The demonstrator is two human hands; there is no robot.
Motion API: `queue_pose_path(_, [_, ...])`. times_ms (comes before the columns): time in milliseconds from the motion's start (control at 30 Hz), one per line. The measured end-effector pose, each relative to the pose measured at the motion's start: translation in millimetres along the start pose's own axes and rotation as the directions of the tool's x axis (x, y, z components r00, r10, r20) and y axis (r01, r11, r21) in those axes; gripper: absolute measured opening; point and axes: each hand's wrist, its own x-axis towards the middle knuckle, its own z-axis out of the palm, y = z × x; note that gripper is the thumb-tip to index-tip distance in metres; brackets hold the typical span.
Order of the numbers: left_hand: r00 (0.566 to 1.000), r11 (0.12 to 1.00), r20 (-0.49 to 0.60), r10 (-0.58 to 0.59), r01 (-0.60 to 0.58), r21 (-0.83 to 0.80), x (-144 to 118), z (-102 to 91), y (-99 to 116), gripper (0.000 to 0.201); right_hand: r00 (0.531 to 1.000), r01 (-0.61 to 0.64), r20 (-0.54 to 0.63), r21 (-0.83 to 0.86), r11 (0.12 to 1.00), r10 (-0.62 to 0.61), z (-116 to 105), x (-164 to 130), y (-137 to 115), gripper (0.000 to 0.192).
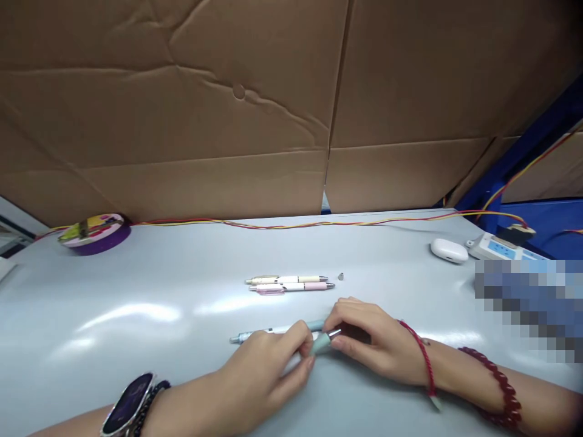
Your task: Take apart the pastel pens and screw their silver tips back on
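Note:
A light green pen (pixel 322 343) with a silver tip is held in my left hand (pixel 268 370), its thumb and fingers closed around the barrel. The thumb and fingertips of my right hand (pixel 371 334) are pinched about the pen's metal tip (pixel 334 333). Just behind my hands lies a light blue pen (pixel 248 335), partly covered by them. Farther back, a cream-yellow pen (pixel 286 280) and a pink pen (pixel 296 287) lie side by side, tips to the right. Beside those tips sits a small silver cone-shaped piece (pixel 340 277).
A round purple box (pixel 98 235) stands at the back left. Red and yellow wires (pixel 273 227) run along the rear edge, before cardboard (pixel 204 121). At right are a white earbud case (pixel 449 250), a power strip (pixel 501 247) and a blurred-out patch.

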Motion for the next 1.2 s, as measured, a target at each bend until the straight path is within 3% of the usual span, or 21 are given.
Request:
queue_pose_path(133, [1.0, 1.0, -0.009, 0.011, -0.011, 0.008, -0.7, 0.3, 0.0, 0.006, 1.0, -0.019, -0.024, 0.074, 0.997, 0.021, -1.0, -0.9, -2.2, 0.013])
queue_pose_path(333, [1.0, 1.0, -0.017, 0.013, -0.012, 0.023, -1.5, 1.1, -0.8, 0.006, 1.0, 0.027, 0.0, -0.121, 0.992, -0.027, 1.7, 0.4, 0.8, 0.02])
queue_pose_path(500, [0.998, 0.999, -0.048, 0.036, -0.035, 0.02, -1.5, 1.6, -1.1, 0.008, 0.999, 0.031, -0.043, 0.015, 0.999, -0.03, -0.4, 0.9, 0.3, 0.009])
queue_pose_path(633, [0.999, 0.999, -0.032, 0.033, -0.032, 0.024, -1.2, 1.9, -2.2, 0.008, 0.998, 0.052, -0.052, 0.07, 0.996, -0.048, -2.3, -1.2, -1.9, 0.014])
queue_pose_path(700, [0.999, 0.999, -0.025, 0.038, -0.037, 0.02, -1.2, 2.2, -2.5, 0.008, 0.997, 0.068, -0.046, 0.048, 0.997, -0.066, -2.1, -1.5, -1.9, 0.021])
queue_pose_path(767, [0.999, 0.999, -0.019, 0.028, -0.027, 0.022, -1.3, 2.4, -2.4, 0.008, 0.997, 0.077, -0.03, -0.013, 0.997, -0.078, -1.3, -0.5, -1.3, 0.015])
queue_pose_path(867, [1.0, 1.0, 0.003, 0.011, -0.011, 0.021, -1.6, 1.9, -1.7, 0.009, 0.997, 0.073, -0.021, -0.082, 0.994, -0.075, -0.4, 2.3, -0.5, 0.026])
queue_pose_path(1067, [0.999, 0.999, -0.008, -0.032, 0.032, 0.013, -2.5, 1.2, -0.4, 0.01, 0.997, 0.006, -0.074, 0.067, 0.998, -0.001, -1.6, 2.2, -0.7, 0.011])
queue_pose_path(1200, [0.999, 0.999, -0.03, -0.039, 0.039, 0.002, -3.7, 3.0, -1.5, 0.011, 0.995, -0.027, -0.095, 0.114, 0.993, 0.038, -1.8, -0.4, 0.3, 0.011])
